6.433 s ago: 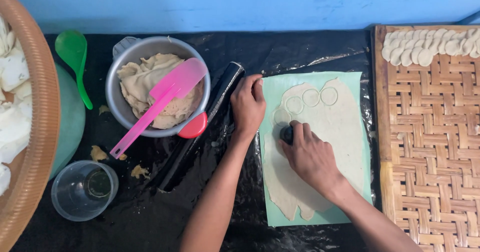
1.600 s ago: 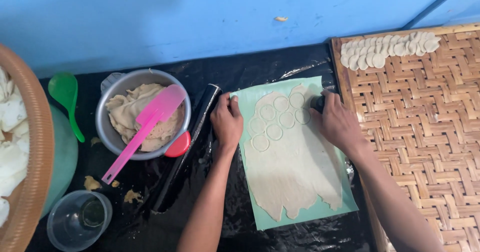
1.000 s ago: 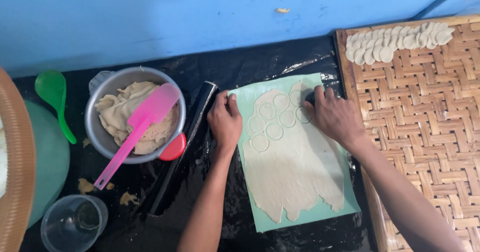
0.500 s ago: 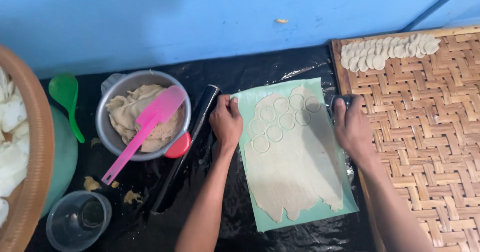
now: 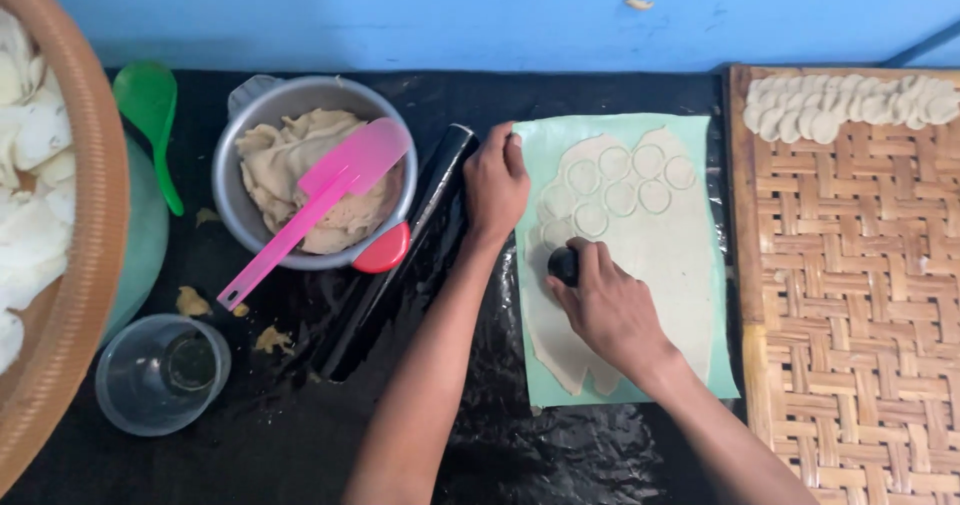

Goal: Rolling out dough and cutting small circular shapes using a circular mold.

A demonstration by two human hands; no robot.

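Two hands work on the dough sheet (image 5: 640, 255). The right hand (image 5: 610, 305), over by the woven tray (image 5: 850, 315) half a second ago, is back on the sheet's left side, closed around a small dark cutter (image 5: 563, 265) pressed down there, so another round is being cut. The left hand (image 5: 497, 180) lies flat, pinning the green mat (image 5: 700, 135) at its corner. The sheet's long axis runs away from the person.

This looks like a simple home kitchen spot for making snacks. A metal bowl (image 5: 245, 215) of dough, flat rolled dough (image 5: 650, 265) and a woven tray (image 5: 850, 315) show it.
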